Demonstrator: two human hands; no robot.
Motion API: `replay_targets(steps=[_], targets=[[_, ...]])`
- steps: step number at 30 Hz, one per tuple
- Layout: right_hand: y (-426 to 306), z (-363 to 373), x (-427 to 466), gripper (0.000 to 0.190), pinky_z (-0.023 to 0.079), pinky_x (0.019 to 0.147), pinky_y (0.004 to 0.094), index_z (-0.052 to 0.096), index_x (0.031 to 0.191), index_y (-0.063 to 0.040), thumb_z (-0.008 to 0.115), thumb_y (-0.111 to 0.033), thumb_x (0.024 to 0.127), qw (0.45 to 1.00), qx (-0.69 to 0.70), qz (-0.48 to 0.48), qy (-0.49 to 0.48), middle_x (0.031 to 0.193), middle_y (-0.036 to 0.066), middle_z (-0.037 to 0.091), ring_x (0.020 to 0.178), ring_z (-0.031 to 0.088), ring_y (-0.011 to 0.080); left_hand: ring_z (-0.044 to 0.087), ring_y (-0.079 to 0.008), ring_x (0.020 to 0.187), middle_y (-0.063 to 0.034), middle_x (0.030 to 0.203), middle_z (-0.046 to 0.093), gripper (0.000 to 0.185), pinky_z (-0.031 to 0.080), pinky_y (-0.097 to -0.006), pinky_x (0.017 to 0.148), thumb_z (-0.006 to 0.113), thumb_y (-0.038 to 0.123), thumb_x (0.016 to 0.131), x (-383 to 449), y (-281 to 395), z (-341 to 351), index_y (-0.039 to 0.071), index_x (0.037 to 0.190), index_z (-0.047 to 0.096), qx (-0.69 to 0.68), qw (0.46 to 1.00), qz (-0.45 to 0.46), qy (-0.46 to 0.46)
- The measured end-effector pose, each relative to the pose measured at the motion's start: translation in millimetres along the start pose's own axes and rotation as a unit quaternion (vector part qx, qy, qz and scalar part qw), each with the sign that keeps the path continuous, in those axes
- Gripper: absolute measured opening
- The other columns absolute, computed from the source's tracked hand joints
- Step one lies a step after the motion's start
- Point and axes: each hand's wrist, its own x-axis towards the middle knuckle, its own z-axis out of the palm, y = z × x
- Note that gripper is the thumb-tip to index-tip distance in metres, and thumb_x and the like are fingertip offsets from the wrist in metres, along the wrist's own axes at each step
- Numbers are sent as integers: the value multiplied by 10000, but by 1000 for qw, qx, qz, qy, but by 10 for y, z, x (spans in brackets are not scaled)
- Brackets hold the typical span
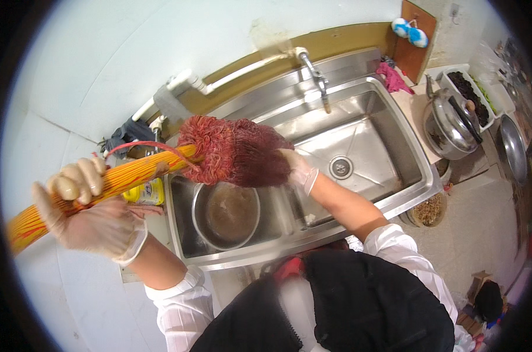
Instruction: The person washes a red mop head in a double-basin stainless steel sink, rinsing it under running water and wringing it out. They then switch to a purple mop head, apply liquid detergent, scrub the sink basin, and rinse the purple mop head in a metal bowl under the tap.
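Observation:
A mop spans the view above the left sink basin, with a yellow-and-red striped handle [129, 174] and a red yarn head [235, 152]. My left hand [90, 211], in a thin translucent glove, grips the handle. At the far end of the mop head my gloved right hand [296, 169] holds the darker, wet-looking strands; some of its fingers are hidden behind them. Below the mop, a round metal basin [195, 211] of murky brown water stands in the left sink compartment [178, 240]. A pink cord [138, 143] loops from the mop head toward my left hand.
A faucet [316, 77] reaches over the larger right sink compartment [349, 149]. To the right are a metal kettle [450, 125] and a white tray [450, 90] of dark matter. A yellow container [149, 192] sits left of the sink. A tub of crumbly matter [428, 211] stands below its right end.

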Motion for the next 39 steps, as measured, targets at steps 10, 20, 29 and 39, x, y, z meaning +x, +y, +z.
replay_targets(steps=[10, 20, 29, 39], targets=[[-1997, -704, -1500, 392, 563, 785, 373, 680, 1115, 61, 729, -254, 887, 838, -392, -131, 355, 1046, 154, 715, 895, 701, 253, 389, -170, 479, -51, 547, 431, 472, 357, -324, 538, 452, 290, 1077, -869, -1570, 380, 80, 653, 447, -49, 988, -122, 84], [-1054, -1479, -1705, 290, 582, 780, 599, 612, 1161, -27, 543, -199, 937, 839, -8, -271, 472, 1103, 180, 656, 919, 683, 334, 441, -147, 625, -42, 695, 487, 350, 405, -305, 627, 500, 264, 1074, -1080, -1929, 1539, 69, 783, 496, -5, 982, -171, 81], [4, -707, -1582, 661, 250, 1209, 565, 390, 1551, -225, 367, -583, 995, 888, -373, -258, 72, 1600, 111, 385, 1433, 393, 360, 450, -113, 668, -31, 779, 497, 274, 433, -271, 634, 650, 276, 978, -626, -1477, 1736, 26, 1047, 565, -55, 994, -96, -16], [-691, -1326, -673, 572, 341, 1120, 504, 502, 1408, -190, 466, -540, 958, 914, -173, -298, 214, 1461, 128, 479, 1319, 485, 345, 488, -115, 766, 18, 858, 449, 986, 431, -261, 744, 997, 191, 646, -530, -926, 1366, 60, 1444, 432, 136, 986, 90, -44]])
